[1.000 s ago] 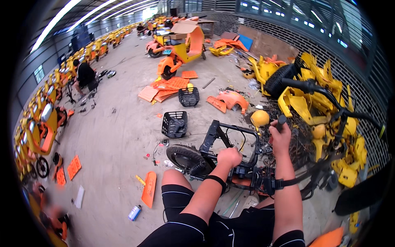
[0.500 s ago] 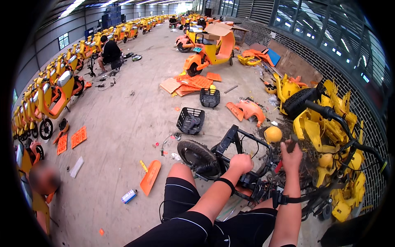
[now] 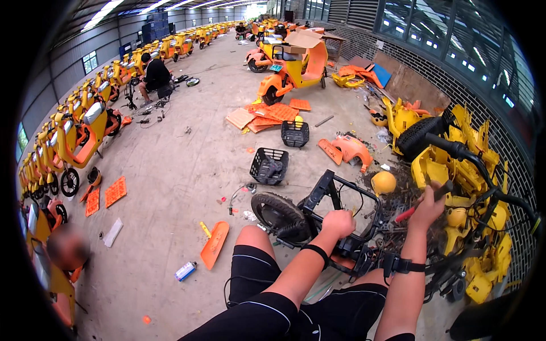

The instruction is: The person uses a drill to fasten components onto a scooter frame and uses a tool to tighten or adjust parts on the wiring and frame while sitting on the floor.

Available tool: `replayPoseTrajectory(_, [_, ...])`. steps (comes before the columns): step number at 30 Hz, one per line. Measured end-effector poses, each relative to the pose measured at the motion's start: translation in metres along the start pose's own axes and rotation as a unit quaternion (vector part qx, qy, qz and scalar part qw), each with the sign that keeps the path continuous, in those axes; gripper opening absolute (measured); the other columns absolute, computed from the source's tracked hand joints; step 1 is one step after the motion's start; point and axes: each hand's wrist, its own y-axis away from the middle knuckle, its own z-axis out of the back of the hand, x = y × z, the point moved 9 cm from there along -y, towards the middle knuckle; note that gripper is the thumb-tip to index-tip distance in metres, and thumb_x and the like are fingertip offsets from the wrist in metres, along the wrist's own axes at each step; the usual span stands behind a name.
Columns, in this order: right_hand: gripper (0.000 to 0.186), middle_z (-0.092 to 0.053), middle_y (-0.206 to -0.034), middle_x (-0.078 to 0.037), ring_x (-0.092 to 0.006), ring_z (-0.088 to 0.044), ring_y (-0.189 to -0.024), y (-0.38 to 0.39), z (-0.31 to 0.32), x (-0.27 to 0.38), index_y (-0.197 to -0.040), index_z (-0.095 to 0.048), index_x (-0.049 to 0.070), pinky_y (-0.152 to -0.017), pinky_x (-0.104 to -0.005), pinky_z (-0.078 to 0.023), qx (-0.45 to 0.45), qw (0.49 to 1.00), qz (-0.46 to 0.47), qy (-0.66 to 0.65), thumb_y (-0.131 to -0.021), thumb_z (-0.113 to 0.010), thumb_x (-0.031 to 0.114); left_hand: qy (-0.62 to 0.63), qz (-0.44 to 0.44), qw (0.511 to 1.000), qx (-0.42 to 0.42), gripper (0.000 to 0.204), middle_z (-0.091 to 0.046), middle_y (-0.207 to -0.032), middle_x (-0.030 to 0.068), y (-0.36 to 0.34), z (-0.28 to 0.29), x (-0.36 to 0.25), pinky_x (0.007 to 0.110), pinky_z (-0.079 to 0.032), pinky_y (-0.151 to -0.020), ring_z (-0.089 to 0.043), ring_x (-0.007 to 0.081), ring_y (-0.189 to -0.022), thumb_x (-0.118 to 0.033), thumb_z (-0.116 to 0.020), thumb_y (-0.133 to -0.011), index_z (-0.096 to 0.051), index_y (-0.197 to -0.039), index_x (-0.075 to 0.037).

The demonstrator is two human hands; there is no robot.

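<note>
A stripped black scooter frame (image 3: 327, 190) lies tipped in front of my knees, with its black-tyred wheel (image 3: 277, 215) on the left. My left hand (image 3: 339, 224) is closed in a fist against the frame; what the fingers grip is hidden. Raised to the right of the frame, my right hand (image 3: 427, 209) is wrapped round a red-handled tool (image 3: 405, 215) with a dark far end. Its kind is not clear. Past that hand the scooter's black handlebar (image 3: 446, 146) stretches along the right.
Yellow body panels (image 3: 480, 258) heap by the brick wall at right. Ahead lie a black basket (image 3: 269, 166), orange panels (image 3: 267, 113) and a round yellow part (image 3: 383, 182). A spray can (image 3: 185, 271) and orange panel (image 3: 214, 245) lie left. Another person (image 3: 156, 75) sits near parked scooters.
My right hand has moved up and to the right with the red-handled tool, which is now tilted differently. My left hand stays on the frame. The whole view has shifted slightly.
</note>
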Motion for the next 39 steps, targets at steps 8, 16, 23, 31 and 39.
replayPoseTrajectory(8, [0.01, -0.056, -0.093, -0.001, -0.0073, -0.052, -0.062, 0.031, -0.031, 0.012, -0.104, -0.059, 0.006, -0.054, -0.0202, -0.044, 0.055, 0.994, 0.091, -0.009, -0.1, -0.066, 0.011, -0.006, 0.004, 1.0, -0.002, 0.037, -0.074, -0.099, 0.0198, -0.003, 0.0, -0.001, 0.051, -0.056, -0.084, -0.071, 0.0392, -0.094, -0.034, -0.048, -0.094, -0.071, -0.099, -0.006])
replayPoseTrajectory(16, [0.015, -0.054, -0.099, -0.007, -0.0208, -0.055, -0.092, 0.083, -0.042, 0.0, -0.099, -0.058, 0.004, -0.085, -0.0318, -0.046, 0.111, 0.961, 0.227, 0.111, -0.093, -0.07, 0.0, -0.008, 0.002, 1.0, -0.003, 0.037, -0.075, -0.099, 0.02, -0.001, 0.005, -0.008, 0.051, -0.057, -0.084, -0.072, 0.0395, -0.092, -0.033, -0.048, -0.093, -0.072, -0.103, -0.006])
replayPoseTrajectory(23, [0.016, -0.06, -0.091, -0.005, -0.0124, -0.056, -0.082, 0.095, -0.054, 0.009, -0.111, -0.061, 0.003, -0.076, -0.0269, -0.046, 0.19, 0.966, 0.148, 0.092, -0.096, -0.067, 0.002, -0.001, -0.002, 1.0, -0.023, 0.035, -0.074, -0.094, 0.0207, -0.001, 0.001, -0.002, 0.053, -0.055, -0.084, -0.07, 0.0402, -0.092, -0.034, -0.049, -0.093, -0.07, -0.098, -0.007])
replayPoseTrajectory(31, [0.02, -0.054, -0.061, -0.005, -0.0174, -0.055, -0.052, 0.125, -0.061, 0.024, -0.106, -0.065, 0.005, -0.053, -0.0308, -0.043, 0.278, 0.917, 0.232, 0.169, -0.086, -0.069, 0.001, -0.002, -0.005, 1.0, -0.023, 0.034, -0.074, -0.095, 0.0205, -0.002, 0.001, -0.002, 0.052, -0.055, -0.084, -0.071, 0.0397, -0.091, -0.035, -0.05, -0.093, -0.07, -0.098, -0.007])
replayPoseTrajectory(39, [0.014, -0.061, -0.066, -0.009, -0.0219, -0.062, -0.055, 0.151, -0.066, 0.029, -0.094, -0.067, 0.004, -0.055, -0.0322, -0.049, 0.287, 0.922, 0.191, 0.175, -0.081, -0.067, -0.001, 0.002, -0.022, 0.999, -0.027, 0.034, -0.075, -0.094, 0.02, 0.003, 0.004, -0.003, 0.052, -0.057, -0.082, -0.072, 0.0403, -0.089, -0.032, -0.052, -0.092, -0.071, -0.1, -0.005])
